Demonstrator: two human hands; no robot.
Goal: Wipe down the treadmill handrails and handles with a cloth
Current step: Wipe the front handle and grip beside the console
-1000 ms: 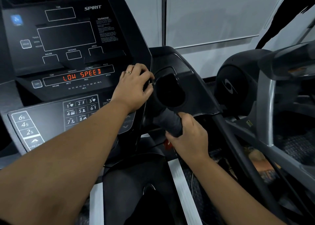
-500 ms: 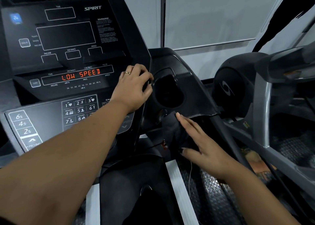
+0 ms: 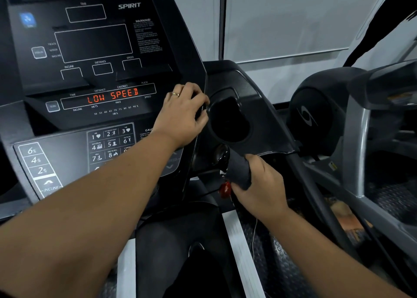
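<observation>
Reaching in from the lower edge, both forearms are cut off by the frame. The right hand (image 3: 262, 186) grips the dark cloth (image 3: 239, 171), wrapped round what seems a short handle under the console (image 3: 94, 45); the bar itself is hidden. A blurred red tag (image 3: 225, 188) shows beside it. Farther up, the left hand (image 3: 181, 117) curls over the console's right edge, fingertips mostly unseen.
</observation>
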